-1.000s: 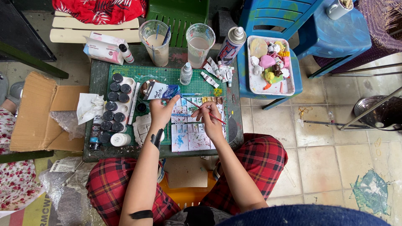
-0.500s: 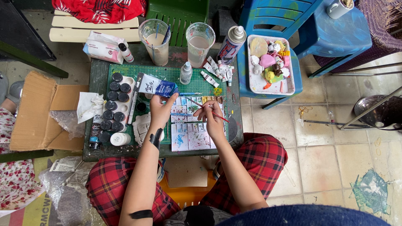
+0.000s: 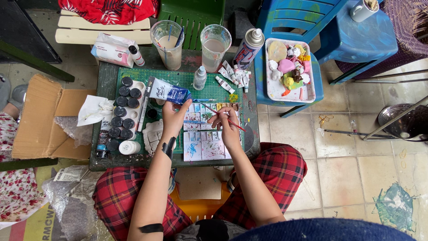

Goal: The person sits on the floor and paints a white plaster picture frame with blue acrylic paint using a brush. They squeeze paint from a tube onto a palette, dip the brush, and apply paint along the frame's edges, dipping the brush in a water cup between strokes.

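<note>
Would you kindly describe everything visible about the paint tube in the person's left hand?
The paint tube is a soft squeeze tube, white along most of its body and dark blue toward the end nearest the left hand. It lies tilted over the green cutting mat, held up by the fingertips at its blue end. Its cap cannot be made out.

floor: beige tile floor [image 3: 347, 174] | 12 o'clock: green plastic chair [image 3: 191, 13] | 1 o'clock: blue chair [image 3: 303, 18] | 9 o'clock: cardboard box [image 3: 40, 120] | daylight, pretty soft
</note>
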